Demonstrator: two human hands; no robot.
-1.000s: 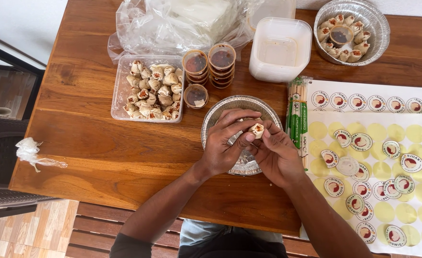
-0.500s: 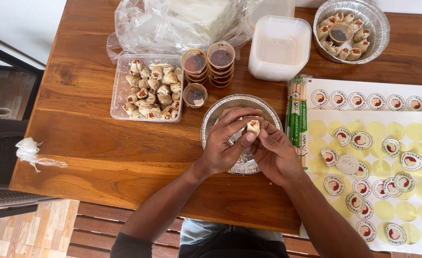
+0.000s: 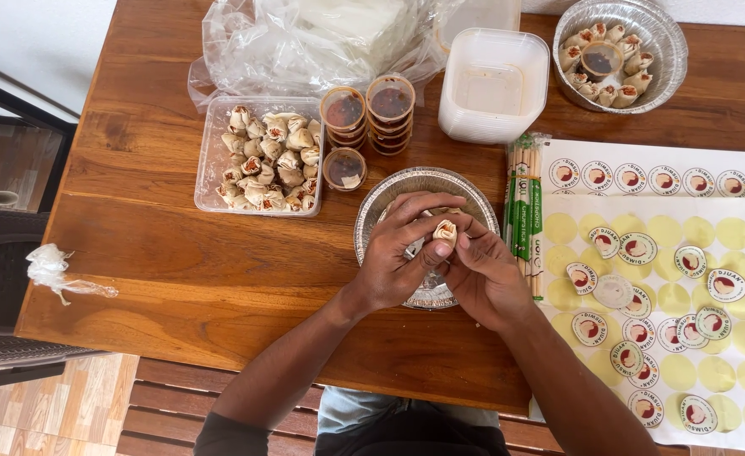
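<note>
Dumpling (image 3: 445, 231): we pinch it between left hand (image 3: 398, 253) and right hand (image 3: 482, 274), fingers closed, over foil bowl (image 3: 381, 207). Likely soft, light, tearable; grip sides gently.

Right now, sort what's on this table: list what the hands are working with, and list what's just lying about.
In hand:
- dumpling, held by left hand and right hand
- foil bowl beneath them

Lying about:
- plastic tray of dumplings
- sauce cups
- white container
- chopsticks
- sticker sheets
- filled foil bowl
</note>
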